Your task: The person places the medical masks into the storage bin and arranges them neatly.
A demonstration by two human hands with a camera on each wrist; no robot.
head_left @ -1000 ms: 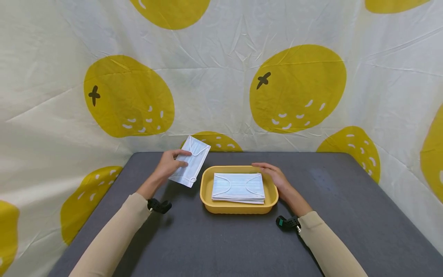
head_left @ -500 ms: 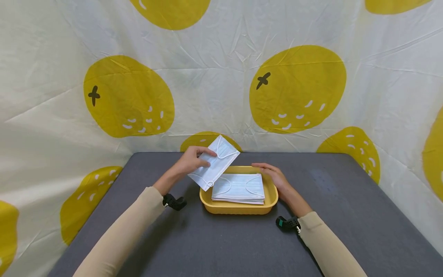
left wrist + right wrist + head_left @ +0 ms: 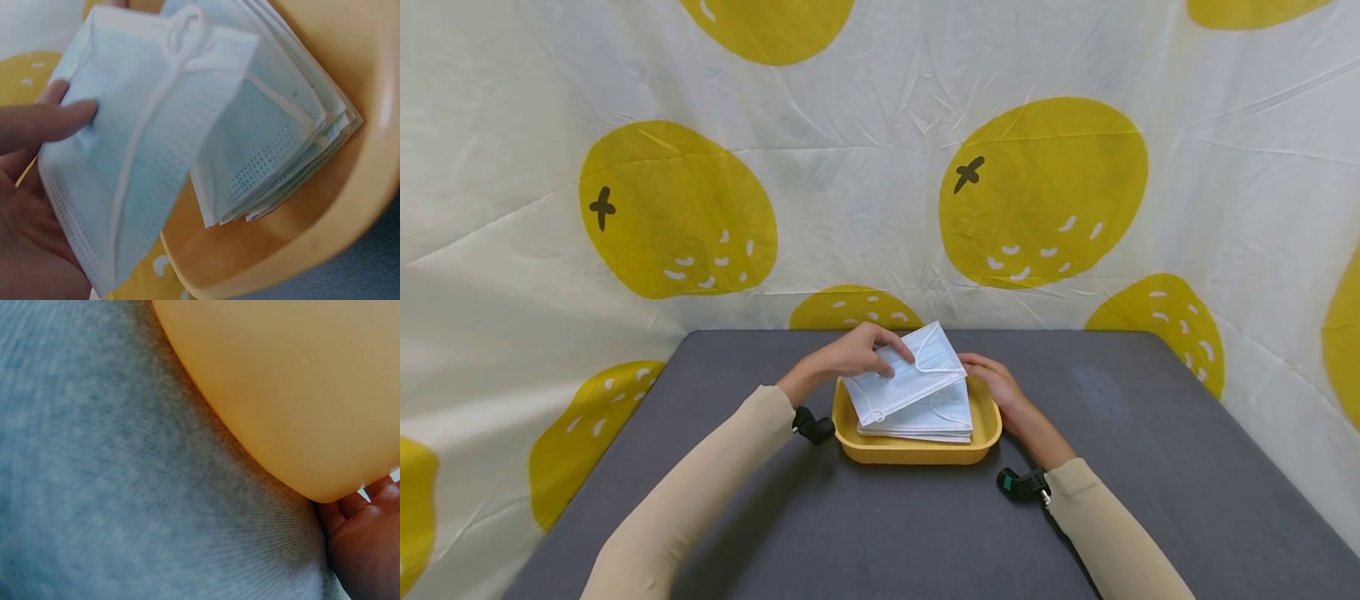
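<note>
- The face mask (image 3: 904,377), pinched in the left hand (image 3: 855,355), had travelled from left of the yellow tray (image 3: 917,447) to just above its mask stack (image 3: 946,412), so placement looked close.
- The right hand (image 3: 998,385) stayed with relaxed fingers against the tray's far side.

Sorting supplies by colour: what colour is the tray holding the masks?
Yellow-orange; the tray shows best in the head view, with pale blue masks stacked inside.
</note>
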